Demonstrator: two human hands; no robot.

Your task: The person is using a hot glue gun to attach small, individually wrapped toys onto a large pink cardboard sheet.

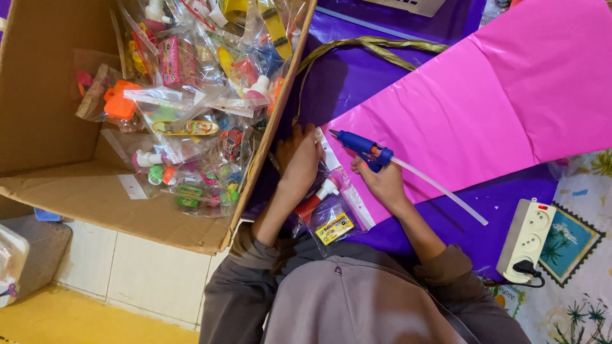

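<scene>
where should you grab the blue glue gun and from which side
By its handle, probably from below the body, as the right hand does now. On the glue gun the nozzle points left toward the left hand and the clear packet, and the glue stick juts out the back to the right, so both ends are best left alone.

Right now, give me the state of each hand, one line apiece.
Left hand: pressing flat on a clear toy packet at the pink sheet edge.
Right hand: closed around the blue glue gun.
</scene>
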